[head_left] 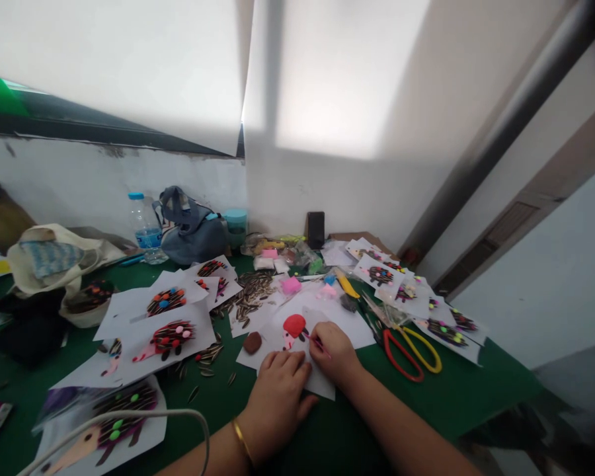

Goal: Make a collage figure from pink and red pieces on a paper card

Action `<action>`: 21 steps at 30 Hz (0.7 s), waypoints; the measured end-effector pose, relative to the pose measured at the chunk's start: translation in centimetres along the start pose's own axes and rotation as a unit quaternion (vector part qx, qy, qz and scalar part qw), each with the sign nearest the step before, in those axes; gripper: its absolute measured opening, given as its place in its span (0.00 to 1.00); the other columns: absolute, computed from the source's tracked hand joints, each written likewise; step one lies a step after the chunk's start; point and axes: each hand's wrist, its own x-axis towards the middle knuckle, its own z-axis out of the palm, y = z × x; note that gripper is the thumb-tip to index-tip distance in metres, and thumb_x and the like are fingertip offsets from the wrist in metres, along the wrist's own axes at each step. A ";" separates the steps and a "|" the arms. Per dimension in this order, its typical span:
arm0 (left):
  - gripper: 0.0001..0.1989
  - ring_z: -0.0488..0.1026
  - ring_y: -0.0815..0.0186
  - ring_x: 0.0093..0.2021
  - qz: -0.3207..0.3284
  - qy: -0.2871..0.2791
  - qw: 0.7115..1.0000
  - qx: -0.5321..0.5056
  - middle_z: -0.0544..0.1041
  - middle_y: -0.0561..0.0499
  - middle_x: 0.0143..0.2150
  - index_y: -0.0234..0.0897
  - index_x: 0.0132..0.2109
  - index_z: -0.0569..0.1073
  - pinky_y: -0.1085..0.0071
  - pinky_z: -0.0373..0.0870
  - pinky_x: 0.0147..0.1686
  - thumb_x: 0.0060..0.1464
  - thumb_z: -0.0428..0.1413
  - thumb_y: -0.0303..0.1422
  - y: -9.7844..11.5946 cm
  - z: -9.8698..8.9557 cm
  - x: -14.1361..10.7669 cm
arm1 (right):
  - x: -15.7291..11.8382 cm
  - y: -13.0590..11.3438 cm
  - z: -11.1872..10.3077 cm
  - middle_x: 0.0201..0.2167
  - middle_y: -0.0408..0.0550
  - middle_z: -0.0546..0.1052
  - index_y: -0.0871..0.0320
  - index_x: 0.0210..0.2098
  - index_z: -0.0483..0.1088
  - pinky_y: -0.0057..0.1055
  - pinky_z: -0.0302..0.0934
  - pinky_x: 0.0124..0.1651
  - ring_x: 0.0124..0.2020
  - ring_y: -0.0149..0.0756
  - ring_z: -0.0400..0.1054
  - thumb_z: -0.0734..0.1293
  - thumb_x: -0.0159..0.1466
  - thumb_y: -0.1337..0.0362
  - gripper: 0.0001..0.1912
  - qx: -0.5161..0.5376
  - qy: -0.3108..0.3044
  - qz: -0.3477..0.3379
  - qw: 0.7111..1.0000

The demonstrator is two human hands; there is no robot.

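Observation:
A white sheet (322, 383) bears a small figure with a red clay body (294, 324) and a pink face. My left hand (279, 390) lies flat on the sheet's near edge, fingers stretched out, a gold bangle on its wrist. Pinched in my right hand (333, 350) is a thin pink tool (322, 346), its tip beside the red body. A brown clay lump (252, 342) rests left of the figure. Pink clay (291, 285) and a pile of sunflower seeds (252, 294) are behind the hands.
Red-handled scissors (401, 357) and yellow-handled scissors (429, 350) lie at the right. Finished hedgehog pictures (123, 317) spread left, more (411, 297) right. A bottle (146, 231), a blue bag (191, 231) and a black phone (316, 229) stand along the back. A cable (178, 412) arcs at front left.

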 end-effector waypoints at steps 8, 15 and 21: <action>0.23 0.65 0.53 0.57 -0.001 -0.005 1.000 0.001 0.70 0.47 0.59 0.43 0.55 0.70 0.53 0.56 0.59 0.53 0.60 0.43 0.1 -0.1 0.0 | 0.2 -0.2 -0.2 0.26 0.45 0.69 0.56 0.28 0.63 0.31 0.55 0.36 0.31 0.37 0.63 0.61 0.59 0.73 0.06 0.013 -0.003 -0.016 1.000; 0.25 0.65 0.53 0.56 0.000 0.002 1.000 -0.002 0.71 0.47 0.58 0.41 0.55 0.71 0.54 0.58 0.59 0.52 0.61 0.42 0.4 -0.4 0.1 | -0.1 -1.0 -0.2 0.25 0.44 0.69 0.55 0.28 0.63 0.32 0.54 0.36 0.31 0.37 0.62 0.61 0.58 0.73 0.06 0.006 -0.011 -0.041 0.999; 0.23 0.66 0.52 0.56 -0.002 0.005 1.000 -0.002 0.73 0.44 0.57 0.38 0.54 0.72 0.54 0.59 0.60 0.53 0.60 0.41 0.6 -0.6 0.0 | -0.1 -1.0 0.3 0.23 0.43 0.67 0.55 0.26 0.62 0.31 0.52 0.34 0.29 0.36 0.61 0.61 0.57 0.72 0.06 -0.013 -0.007 -0.041 0.999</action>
